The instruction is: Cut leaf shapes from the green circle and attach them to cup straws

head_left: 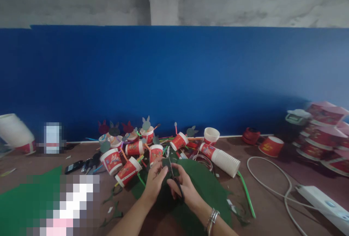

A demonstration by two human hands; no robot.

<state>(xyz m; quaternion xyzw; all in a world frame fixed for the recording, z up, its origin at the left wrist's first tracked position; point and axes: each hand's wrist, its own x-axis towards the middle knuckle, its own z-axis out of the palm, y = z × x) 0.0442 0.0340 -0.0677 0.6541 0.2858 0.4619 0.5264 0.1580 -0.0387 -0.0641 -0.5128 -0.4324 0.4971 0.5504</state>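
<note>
My right hand [185, 185] grips a pair of scissors [177, 183] with dark handles, its blades pointing away from me. In my left hand [156, 179] a small piece of dark green paper [165, 162] is pinched, right beside the blades. Beneath both hands lies a larger dark green sheet [203, 178]. Just beyond my hands are several red and white paper cups, such as one upright cup [156, 155] and one tipped on its side [128, 171]. Some cups carry coloured straws and paper rabbit heads, among them a grey one [146, 124].
A stack of nested paper cups [220, 159] lies right of centre beside a green tube [247, 194]. Farther right are a white cable [283, 172], a power strip [324, 205] and stacked red bowls [321, 134]. Dark green scraps [113, 214] litter the brown table. A blue wall panel [174, 76] stands behind.
</note>
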